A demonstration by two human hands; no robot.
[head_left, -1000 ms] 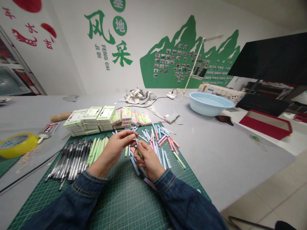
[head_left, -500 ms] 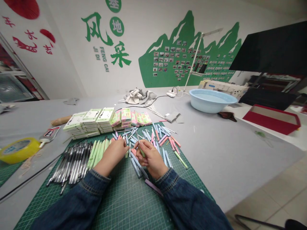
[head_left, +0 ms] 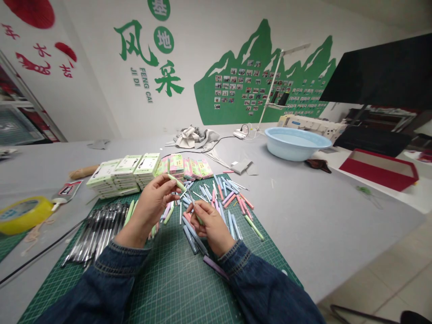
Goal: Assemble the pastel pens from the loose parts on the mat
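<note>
My left hand pinches a light green pen cap between thumb and fingertips, raised above the cutting mat. Lower and to the right, my right hand is closed around a green pen part, mostly hidden by the fingers. A thin tip points up from that grip toward the cap, apart from it. Around both hands lie loose blue, pink, purple and green pen parts and thin white refills. Left of my left hand, light green pens lie beside a row of clear pens with black parts.
The green cutting mat covers the near table. Behind it are stacked white-green boxes and pink-green boxes. Yellow tape and a glue tube lie left. A blue basin stands back right.
My left hand has risen from the pile and turned, now showing a green cap in its fingertips. The right hand has stayed nearly in place.
</note>
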